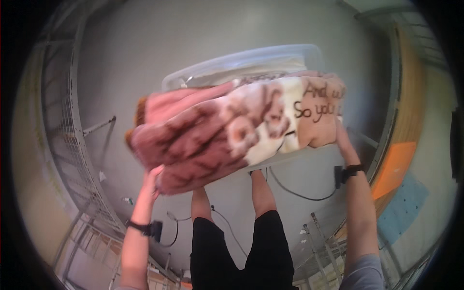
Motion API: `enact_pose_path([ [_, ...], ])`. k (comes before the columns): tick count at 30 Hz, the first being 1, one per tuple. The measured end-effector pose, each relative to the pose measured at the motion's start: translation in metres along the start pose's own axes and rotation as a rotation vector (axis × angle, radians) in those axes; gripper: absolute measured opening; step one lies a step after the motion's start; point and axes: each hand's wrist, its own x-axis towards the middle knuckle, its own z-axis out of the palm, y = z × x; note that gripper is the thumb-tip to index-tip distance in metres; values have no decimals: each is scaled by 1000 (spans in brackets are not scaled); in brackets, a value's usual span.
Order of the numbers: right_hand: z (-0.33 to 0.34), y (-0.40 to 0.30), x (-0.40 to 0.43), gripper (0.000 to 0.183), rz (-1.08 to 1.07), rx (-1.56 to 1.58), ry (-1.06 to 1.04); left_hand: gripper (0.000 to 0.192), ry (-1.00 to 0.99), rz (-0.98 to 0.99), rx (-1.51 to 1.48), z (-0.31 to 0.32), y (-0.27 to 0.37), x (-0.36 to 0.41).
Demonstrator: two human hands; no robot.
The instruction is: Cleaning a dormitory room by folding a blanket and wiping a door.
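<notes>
A thick folded plush blanket in pink, cream and peach spans the space before me, tilted with its left end lower. It bears printed animal figures and writing. My left hand grips its lower left corner. At the right end, my right hand holds the blanket's edge, its fingers partly hidden behind the cloth. Just beyond the blanket, partly covered by it, is a translucent plastic storage bin with pale material inside. Some brown fabric shows at the blanket's left end.
White metal frames with wire mesh line the left side. A wooden board runs along the right, with an orange sheet and a blue sheet near it. Dark cables lie on the grey floor around my legs.
</notes>
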Motion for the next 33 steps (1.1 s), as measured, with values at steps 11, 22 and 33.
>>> enact_pose_path([
  [11, 91, 8, -4, 47, -431, -274, 368, 54, 331, 438, 443, 38, -16, 19],
  [22, 111, 33, 110, 44, -330, -502, 269, 41, 525, 328, 441, 121, -36, 54],
  [33, 113, -4, 64, 46, -583, -628, 590, 79, 927, 630, 1155, 136, 6, 21],
])
